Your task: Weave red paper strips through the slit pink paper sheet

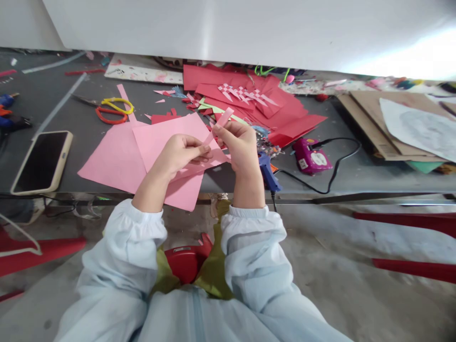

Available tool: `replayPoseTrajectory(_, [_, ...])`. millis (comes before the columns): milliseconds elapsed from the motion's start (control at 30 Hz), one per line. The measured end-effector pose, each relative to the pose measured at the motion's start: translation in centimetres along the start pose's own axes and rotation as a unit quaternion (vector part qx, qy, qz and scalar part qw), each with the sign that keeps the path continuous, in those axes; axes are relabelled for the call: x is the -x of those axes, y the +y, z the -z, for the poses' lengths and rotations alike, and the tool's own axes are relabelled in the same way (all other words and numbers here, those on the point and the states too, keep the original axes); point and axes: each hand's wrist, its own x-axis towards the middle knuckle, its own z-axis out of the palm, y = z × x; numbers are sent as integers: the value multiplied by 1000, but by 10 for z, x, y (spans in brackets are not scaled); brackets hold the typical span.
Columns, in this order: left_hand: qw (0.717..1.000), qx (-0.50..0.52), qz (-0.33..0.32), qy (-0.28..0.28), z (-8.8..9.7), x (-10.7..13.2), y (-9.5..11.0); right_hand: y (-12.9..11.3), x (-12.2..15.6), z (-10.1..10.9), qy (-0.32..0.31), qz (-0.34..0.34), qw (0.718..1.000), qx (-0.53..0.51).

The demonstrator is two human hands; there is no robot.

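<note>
Between my two hands is a narrow pink paper strip, slanting up to the right. My left hand is closed, its thumb and fingertips pinching the strip's lower end. Higher up, my right hand pinches the same strip between thumb and fingers, and its upper end sticks out above. Beneath my hands lie pink paper sheets, overlapping near the table edge. Another thin pink strip rests at their upper left. Scissors with yellow and red handles lie beside it.
Red paper sheets and scraps are piled behind my hands. A blue glue gun lies right of my right hand, near a purple box and a black cable. A phone lies far left; cardboard sheets are stacked right.
</note>
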Motion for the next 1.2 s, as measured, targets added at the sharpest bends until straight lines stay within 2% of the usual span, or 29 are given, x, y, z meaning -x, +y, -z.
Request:
replayPoseTrajectory(400, [1000, 12, 17, -17, 1, 1, 2, -1, 0, 1, -18, -1, 1000, -13])
replayPoseTrajectory(733, [994, 54, 50, -84, 8, 4, 2, -1, 0, 0, -15, -17, 999, -39])
replayPoseTrajectory(1200, [993, 37, 54, -101, 10, 4, 3, -4, 0, 1, -20, -8, 999, -38])
